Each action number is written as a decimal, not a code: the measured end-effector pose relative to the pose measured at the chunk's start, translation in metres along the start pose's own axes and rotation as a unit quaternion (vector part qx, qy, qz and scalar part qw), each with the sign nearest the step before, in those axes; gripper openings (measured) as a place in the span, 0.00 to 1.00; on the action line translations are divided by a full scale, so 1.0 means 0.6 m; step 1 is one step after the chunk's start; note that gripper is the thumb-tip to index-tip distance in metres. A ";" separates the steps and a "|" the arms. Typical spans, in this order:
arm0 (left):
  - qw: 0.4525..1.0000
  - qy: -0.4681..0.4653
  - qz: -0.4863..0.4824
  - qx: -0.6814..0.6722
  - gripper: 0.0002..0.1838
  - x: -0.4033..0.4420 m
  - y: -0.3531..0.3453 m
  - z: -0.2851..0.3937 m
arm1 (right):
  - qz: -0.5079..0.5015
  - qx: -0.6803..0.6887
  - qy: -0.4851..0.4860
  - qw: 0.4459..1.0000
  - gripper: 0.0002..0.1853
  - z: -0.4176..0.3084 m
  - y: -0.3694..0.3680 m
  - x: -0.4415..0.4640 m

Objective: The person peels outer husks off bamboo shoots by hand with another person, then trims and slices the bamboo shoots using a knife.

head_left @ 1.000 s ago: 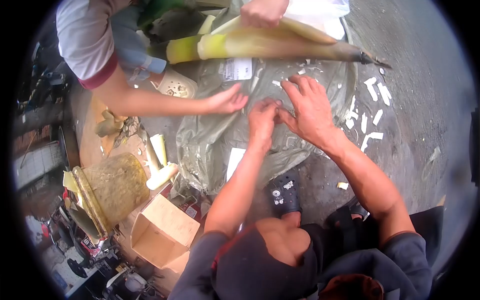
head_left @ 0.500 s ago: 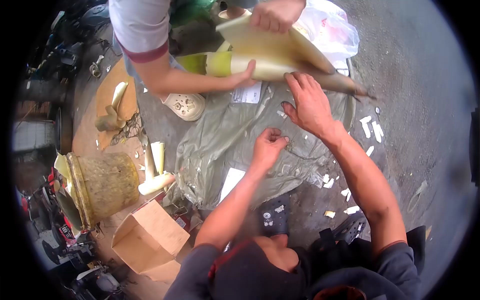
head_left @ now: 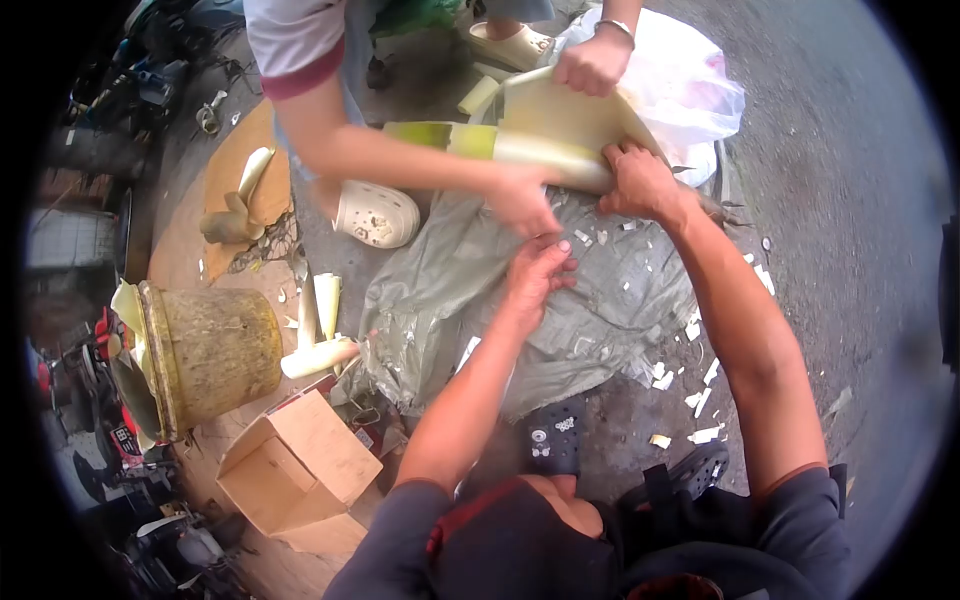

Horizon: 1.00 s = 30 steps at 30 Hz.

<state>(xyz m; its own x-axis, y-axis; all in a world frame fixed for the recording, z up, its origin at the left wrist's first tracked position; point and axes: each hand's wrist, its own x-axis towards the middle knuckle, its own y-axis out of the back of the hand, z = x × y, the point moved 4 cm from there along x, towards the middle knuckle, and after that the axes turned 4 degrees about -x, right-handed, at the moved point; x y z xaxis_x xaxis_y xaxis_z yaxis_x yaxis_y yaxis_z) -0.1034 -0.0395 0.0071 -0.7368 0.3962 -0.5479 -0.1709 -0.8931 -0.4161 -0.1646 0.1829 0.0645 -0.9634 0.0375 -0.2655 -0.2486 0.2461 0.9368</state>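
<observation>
A large bamboo shoot [head_left: 548, 160] lies across the far side, its outer sheath [head_left: 560, 108] standing partly peeled away from the pale, green-banded core. My right hand [head_left: 640, 182] grips the shoot's thicker, sheathed part, thumb on the near side. A co-worker's hand [head_left: 595, 68] with a bracelet holds the top edge of the sheath. Just short of the shoot, the co-worker's other hand [head_left: 525, 200], blurred, meets my left hand [head_left: 538, 275]. My left fingers are curled in; whatever lies between them is hidden.
A grey-green plastic sheet [head_left: 450, 290] covers the ground below, with white scraps [head_left: 705, 434] at its right. To the left stand a stained yellow bucket [head_left: 215, 345], an open cardboard box [head_left: 300, 460] and peeled shoot pieces [head_left: 318, 358]. A white plastic bag [head_left: 690, 75] sits behind.
My right hand has closed on the shoot from hovering at its near edge. The co-worker's nearer hand has left the core and come down to my left hand, which has risen slightly.
</observation>
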 end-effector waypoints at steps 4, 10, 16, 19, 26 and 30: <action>1.000 0.013 -0.001 0.020 0.27 0.008 -0.001 -0.007 | 0.116 0.011 0.032 0.993 0.38 -0.018 0.001 -0.002; 0.996 0.013 -0.015 0.088 0.29 0.017 -0.020 0.003 | 0.116 0.042 0.027 0.992 0.33 -0.012 0.006 -0.010; 0.998 -0.018 0.049 0.026 0.28 0.020 0.006 0.001 | 0.243 0.051 0.128 0.960 0.38 -0.043 0.019 -0.018; 0.998 -0.003 0.061 0.026 0.28 0.017 0.016 -0.007 | 0.055 0.034 0.094 0.993 0.41 -0.028 -0.015 0.011; 0.993 -0.033 0.083 0.080 0.28 -0.011 0.025 -0.017 | 0.084 0.035 0.049 0.995 0.38 -0.028 -0.106 -0.014; 0.985 -0.050 0.119 0.117 0.25 -0.007 0.033 -0.004 | 0.196 0.039 0.042 0.979 0.37 -0.059 -0.126 -0.064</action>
<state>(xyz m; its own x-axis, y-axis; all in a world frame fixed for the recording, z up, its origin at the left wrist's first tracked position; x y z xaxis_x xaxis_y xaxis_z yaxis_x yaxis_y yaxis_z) -0.1019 -0.0585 -0.0008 -0.8331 0.1562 -0.5306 -0.1218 -0.9876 -0.0995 -0.1124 0.1285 0.0123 -0.9889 0.0654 0.1332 0.1469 0.3019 0.9420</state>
